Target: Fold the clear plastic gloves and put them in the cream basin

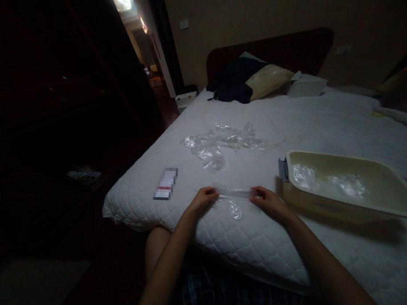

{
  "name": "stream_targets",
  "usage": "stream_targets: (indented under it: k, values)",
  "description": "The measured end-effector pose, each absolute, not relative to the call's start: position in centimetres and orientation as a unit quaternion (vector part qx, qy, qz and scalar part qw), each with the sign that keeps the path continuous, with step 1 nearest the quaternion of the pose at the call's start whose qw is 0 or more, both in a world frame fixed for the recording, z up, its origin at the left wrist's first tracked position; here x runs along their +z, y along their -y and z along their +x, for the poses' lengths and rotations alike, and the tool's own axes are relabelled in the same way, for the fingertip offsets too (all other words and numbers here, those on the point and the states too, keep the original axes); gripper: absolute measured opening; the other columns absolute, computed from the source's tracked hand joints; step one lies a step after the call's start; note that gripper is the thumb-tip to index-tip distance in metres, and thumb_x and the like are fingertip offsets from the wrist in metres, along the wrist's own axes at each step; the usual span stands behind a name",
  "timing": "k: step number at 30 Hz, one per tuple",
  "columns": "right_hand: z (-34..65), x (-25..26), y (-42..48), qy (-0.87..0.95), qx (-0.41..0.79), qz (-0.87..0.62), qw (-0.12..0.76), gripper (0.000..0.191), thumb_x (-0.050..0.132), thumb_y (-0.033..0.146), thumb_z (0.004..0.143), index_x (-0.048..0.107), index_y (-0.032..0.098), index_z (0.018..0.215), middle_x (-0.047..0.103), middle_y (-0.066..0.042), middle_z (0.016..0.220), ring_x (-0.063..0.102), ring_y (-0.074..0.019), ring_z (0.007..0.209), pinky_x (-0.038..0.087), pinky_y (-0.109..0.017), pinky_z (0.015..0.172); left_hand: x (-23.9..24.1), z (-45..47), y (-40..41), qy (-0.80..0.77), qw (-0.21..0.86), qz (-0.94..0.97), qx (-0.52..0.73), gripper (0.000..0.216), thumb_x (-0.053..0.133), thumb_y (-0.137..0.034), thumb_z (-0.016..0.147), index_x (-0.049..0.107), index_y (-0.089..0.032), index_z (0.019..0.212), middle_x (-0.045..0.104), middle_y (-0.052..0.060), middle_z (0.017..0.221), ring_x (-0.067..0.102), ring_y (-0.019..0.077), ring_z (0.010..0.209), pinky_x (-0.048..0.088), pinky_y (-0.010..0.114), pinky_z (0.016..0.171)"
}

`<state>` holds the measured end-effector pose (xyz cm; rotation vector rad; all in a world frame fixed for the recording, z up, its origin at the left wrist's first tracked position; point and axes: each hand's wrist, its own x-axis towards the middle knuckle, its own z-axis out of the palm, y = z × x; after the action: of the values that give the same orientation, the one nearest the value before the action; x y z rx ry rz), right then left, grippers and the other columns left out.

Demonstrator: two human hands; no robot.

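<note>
My left hand (203, 199) and my right hand (267, 201) rest on the near corner of the white quilted bed (324, 125). Each hand pinches one end of a small clear plastic bag (234, 194) that is stretched flat between them. Both hands have their fingers closed on it. Farther up the bed lies a loose heap of clear plastic bags (222, 144), apart from my hands.
A beige plastic basin (341, 208) holding more clear bags sits to the right of my right hand. A small flat packet (165, 183) lies to the left. Pillows and dark clothing (232, 80) lie by the headboard. The bed edge drops to a dark floor on the left.
</note>
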<state>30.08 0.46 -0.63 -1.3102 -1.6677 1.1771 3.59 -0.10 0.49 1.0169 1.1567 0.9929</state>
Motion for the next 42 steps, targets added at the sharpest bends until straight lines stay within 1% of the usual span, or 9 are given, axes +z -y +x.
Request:
stream_targets:
  k: [6, 10, 16, 20, 25, 29, 33, 38, 42]
  values:
    - [29.9, -0.8, -0.5, 0.645, 0.453, -0.511, 0.342, 0.032, 0.057, 0.046, 0.070, 0.058, 0.015, 0.079, 0.058, -0.002, 0.070, 0.051, -0.0136, 0.060, 0.038, -0.024, 0.052, 0.2, 3.6, 0.1, -0.526, 0.587, 0.451, 0.419, 0.033, 0.069, -0.043, 0.058, 0.058, -0.012, 0.062, 0.049, -0.003, 0.054, 0.040, 0.0049, 0.046, 0.026, 0.019, 0.043]
    - [30.0, -0.4, -0.4, 0.643, 0.456, -0.513, 0.341, 0.033, 0.057, 0.047, 0.070, 0.057, 0.016, 0.081, 0.057, -0.002, 0.071, 0.050, -0.0131, 0.060, 0.038, -0.024, 0.053, 1.1, 3.8, 0.4, -0.506, 0.602, 0.440, 0.434, 0.034, 0.068, -0.045, 0.060, 0.058, -0.013, 0.067, 0.052, -0.002, 0.059, 0.044, 0.0052, 0.049, 0.029, 0.018, 0.045]
    - [30.2, -0.2, -0.3, 0.649, 0.465, -0.501, 0.333, 0.031, 0.059, 0.042, 0.070, 0.058, 0.016, 0.086, 0.057, -0.002, 0.073, 0.051, -0.0128, 0.062, 0.038, -0.023, 0.053, 1.4, 3.4, 0.6, -0.492, 0.625, 0.438, 0.418, 0.035, 0.075, -0.033, 0.052, 0.059, -0.014, 0.077, 0.054, -0.002, 0.064, 0.048, 0.0062, 0.053, 0.032, 0.018, 0.048]
    - [30.0, -0.2, 0.0, 0.650, 0.439, -0.505, 0.359, 0.025, 0.058, 0.038, 0.071, 0.058, 0.016, 0.080, 0.056, 0.000, 0.069, 0.049, -0.0121, 0.060, 0.037, -0.023, 0.052, 0.6, 3.6, 0.4, -0.508, 0.574, 0.461, 0.447, 0.027, 0.074, -0.028, 0.051, 0.060, -0.012, 0.068, 0.055, -0.001, 0.062, 0.048, 0.0077, 0.055, 0.035, 0.019, 0.052]
    - [29.7, 0.1, 0.6, 0.638, 0.430, -0.516, 0.376, 0.023, 0.058, 0.037, 0.070, 0.057, 0.016, 0.080, 0.055, 0.000, 0.063, 0.049, -0.0124, 0.056, 0.037, -0.023, 0.050, 0.1, 3.6, 0.4, -0.530, 0.542, 0.473, 0.448, 0.024, 0.071, -0.029, 0.053, 0.058, -0.013, 0.064, 0.051, -0.003, 0.055, 0.044, 0.0066, 0.049, 0.031, 0.018, 0.047]
    - [29.8, 0.1, 0.9, 0.673, 0.390, -0.498, 0.383, 0.020, 0.058, 0.035, 0.071, 0.058, 0.017, 0.078, 0.058, -0.002, 0.068, 0.053, -0.0145, 0.062, 0.041, -0.026, 0.056, 0.8, 2.7, 0.7, -0.516, 0.557, 0.490, 0.428, 0.029, 0.073, -0.030, 0.051, 0.060, -0.012, 0.069, 0.055, -0.001, 0.060, 0.047, 0.0078, 0.053, 0.034, 0.019, 0.050]
    - [30.0, 0.3, 1.4, 0.723, 0.321, -0.486, 0.371, 0.017, 0.055, 0.034, 0.074, 0.058, 0.018, 0.079, 0.058, -0.003, 0.073, 0.055, -0.0152, 0.065, 0.043, -0.027, 0.059, 1.4, 2.3, 1.3, -0.498, 0.564, 0.526, 0.396, 0.030, 0.071, -0.023, 0.054, 0.061, -0.013, 0.080, 0.057, -0.001, 0.066, 0.050, 0.0089, 0.057, 0.036, 0.020, 0.052]
    - [30.3, 0.9, 2.6, 0.785, 0.244, -0.457, 0.339, 0.015, 0.048, 0.027, 0.080, 0.060, 0.020, 0.085, 0.061, -0.005, 0.085, 0.057, -0.0167, 0.075, 0.045, -0.029, 0.066, 0.8, 2.7, 2.1, -0.513, 0.446, 0.588, 0.438, 0.011, 0.059, -0.012, 0.062, 0.061, -0.015, 0.073, 0.058, 0.000, 0.069, 0.053, 0.0112, 0.064, 0.040, 0.021, 0.058]
    - [30.8, 0.7, 3.4, 0.832, 0.181, -0.432, 0.299, 0.022, 0.044, 0.024, 0.083, 0.064, 0.023, 0.093, 0.063, -0.007, 0.098, 0.059, -0.0181, 0.085, 0.047, -0.032, 0.074, 0.5, 1.9, 2.2, -0.503, 0.299, 0.709, 0.392, 0.020, 0.056, -0.007, 0.065, 0.066, -0.019, 0.079, 0.064, 0.004, 0.084, 0.056, 0.0167, 0.081, 0.045, 0.031, 0.075]
